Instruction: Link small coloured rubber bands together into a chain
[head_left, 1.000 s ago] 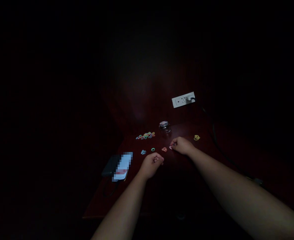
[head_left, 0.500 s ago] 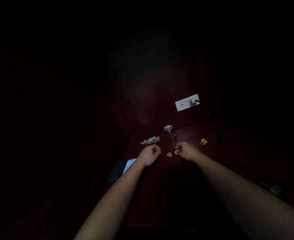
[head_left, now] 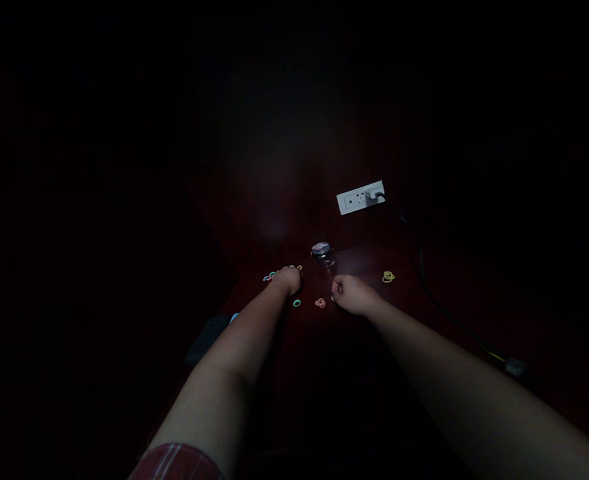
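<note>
My left hand (head_left: 289, 279) reaches over a loose group of small coloured elastic bands (head_left: 267, 277), covering most of them. Its fingers point away and are too dark to make out. Nearer to me lies a single green band (head_left: 297, 303). Beside it is a small cluster of orange-pink bands (head_left: 320, 303). My right hand (head_left: 351, 294) rests on the table to their right, its fingers curled in. At its fingertips a bit of a pale pink band (head_left: 333, 298) shows; whether the fingers grip it is hidden.
A clear lidded jar (head_left: 323, 255) stands behind my hands. Yellow bands (head_left: 388, 277) lie at the right. By my left forearm is a dark case (head_left: 208, 339) with a lit phone screen (head_left: 234, 318). A wall socket (head_left: 361, 197) holds a plug, its cable (head_left: 421, 267) running down the right.
My left hand has moved away from me onto the coloured bands. A green band now lies alone on the table. My right hand stays by the pink band, fingers more curled. The view has shifted.
</note>
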`<state>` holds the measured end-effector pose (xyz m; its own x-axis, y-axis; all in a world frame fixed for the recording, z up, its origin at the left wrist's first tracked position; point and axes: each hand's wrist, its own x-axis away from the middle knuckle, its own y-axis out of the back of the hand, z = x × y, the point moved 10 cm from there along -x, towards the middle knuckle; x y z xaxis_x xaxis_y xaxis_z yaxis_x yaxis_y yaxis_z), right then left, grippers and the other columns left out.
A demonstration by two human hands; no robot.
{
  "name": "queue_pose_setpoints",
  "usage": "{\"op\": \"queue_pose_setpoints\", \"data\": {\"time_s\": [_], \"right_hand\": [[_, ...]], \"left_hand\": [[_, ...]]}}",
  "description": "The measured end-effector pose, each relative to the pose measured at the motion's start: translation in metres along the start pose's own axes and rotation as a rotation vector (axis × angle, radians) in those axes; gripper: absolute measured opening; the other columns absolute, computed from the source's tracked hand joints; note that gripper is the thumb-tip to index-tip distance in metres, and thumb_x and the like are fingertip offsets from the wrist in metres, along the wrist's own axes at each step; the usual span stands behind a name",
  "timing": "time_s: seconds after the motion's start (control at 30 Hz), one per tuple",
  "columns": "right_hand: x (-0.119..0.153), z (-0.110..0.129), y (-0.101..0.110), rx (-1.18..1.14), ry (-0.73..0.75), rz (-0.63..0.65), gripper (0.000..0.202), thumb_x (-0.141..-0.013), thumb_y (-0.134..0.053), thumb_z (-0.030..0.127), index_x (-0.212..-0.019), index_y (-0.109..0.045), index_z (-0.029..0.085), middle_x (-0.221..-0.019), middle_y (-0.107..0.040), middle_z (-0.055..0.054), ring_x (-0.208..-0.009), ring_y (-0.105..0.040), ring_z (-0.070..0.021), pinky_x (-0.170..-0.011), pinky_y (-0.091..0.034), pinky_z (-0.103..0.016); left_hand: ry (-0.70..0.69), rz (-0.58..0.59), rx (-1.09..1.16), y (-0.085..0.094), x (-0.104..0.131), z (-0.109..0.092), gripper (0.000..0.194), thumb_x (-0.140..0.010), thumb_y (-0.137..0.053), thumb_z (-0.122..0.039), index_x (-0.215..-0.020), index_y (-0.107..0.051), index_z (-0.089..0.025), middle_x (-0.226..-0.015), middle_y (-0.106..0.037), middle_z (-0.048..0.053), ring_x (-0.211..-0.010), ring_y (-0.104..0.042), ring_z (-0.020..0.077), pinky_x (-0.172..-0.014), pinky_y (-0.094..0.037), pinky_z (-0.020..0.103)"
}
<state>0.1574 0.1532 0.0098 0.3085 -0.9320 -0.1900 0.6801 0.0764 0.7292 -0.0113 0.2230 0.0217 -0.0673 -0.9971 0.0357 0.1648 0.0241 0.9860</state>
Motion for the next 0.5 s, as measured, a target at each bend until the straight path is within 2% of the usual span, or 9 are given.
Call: {"op": "queue_pose_setpoints", "data": {"time_s": [0.2, 0.33, 0.4, 0.47, 0.5], "right_hand": [[0.001, 0.005, 0.005, 0.0, 0.018, 0.001, 0.005, -0.072, -0.055, 0.02, -0.073, -0.059, 0.018, -0.074, -0.063, -0.002, -0.059, -0.051, -0.0102, -0.05, -0.028, -0.021], [0.004, 0.008, 0.014, -0.058, 0.03, -0.048, 0.004, -0.071, -0.057, 0.019, -0.069, -0.058, 0.017, -0.067, -0.062, -0.002, -0.055, -0.049, -0.0092, -0.049, -0.029, -0.021], [0.007, 0.022, 0.022, -0.181, 0.103, -0.081, 0.007, -0.073, -0.055, 0.02, -0.067, -0.057, 0.016, -0.059, -0.056, 0.0, -0.051, -0.046, -0.0078, -0.048, -0.028, -0.02], [0.01, 0.051, 0.04, -0.411, 0.25, -0.111, 0.011, -0.076, -0.054, 0.023, -0.068, -0.056, 0.015, -0.051, -0.048, 0.004, -0.046, -0.041, -0.0068, -0.046, -0.028, -0.019], [0.013, 0.067, 0.057, -0.553, 0.321, -0.162, 0.012, -0.077, -0.054, 0.025, -0.069, -0.055, 0.015, -0.049, -0.044, 0.005, -0.045, -0.038, -0.0064, -0.046, -0.028, -0.019]], "left_hand": [[0.0, -0.089, 0.103, 0.004, -0.002, 0.004, 0.031, -0.077, -0.053, -0.024, -0.104, -0.065, -0.018, -0.113, -0.06, 0.018, -0.107, -0.055, 0.0288, -0.093, -0.039, 0.041], [-0.058, -0.198, 0.177, 0.02, 0.007, -0.005, 0.033, -0.077, -0.053, -0.019, -0.107, -0.064, -0.022, -0.112, -0.062, 0.013, -0.111, -0.053, 0.0269, -0.095, -0.038, 0.04], [-0.115, -0.272, 0.217, 0.032, 0.016, -0.013, 0.036, -0.081, -0.048, -0.018, -0.114, -0.061, -0.023, -0.119, -0.06, 0.01, -0.115, -0.05, 0.0239, -0.099, -0.036, 0.037], [-0.188, -0.355, 0.284, 0.047, 0.03, -0.02, 0.039, -0.084, -0.042, -0.015, -0.119, -0.058, -0.02, -0.125, -0.056, 0.008, -0.118, -0.048, 0.0195, -0.102, -0.035, 0.032], [-0.25, -0.438, 0.45, 0.059, 0.041, -0.022, 0.039, -0.083, -0.043, -0.013, -0.118, -0.058, -0.017, -0.124, -0.057, 0.009, -0.117, -0.049, 0.019, -0.103, -0.035, 0.032]]}}
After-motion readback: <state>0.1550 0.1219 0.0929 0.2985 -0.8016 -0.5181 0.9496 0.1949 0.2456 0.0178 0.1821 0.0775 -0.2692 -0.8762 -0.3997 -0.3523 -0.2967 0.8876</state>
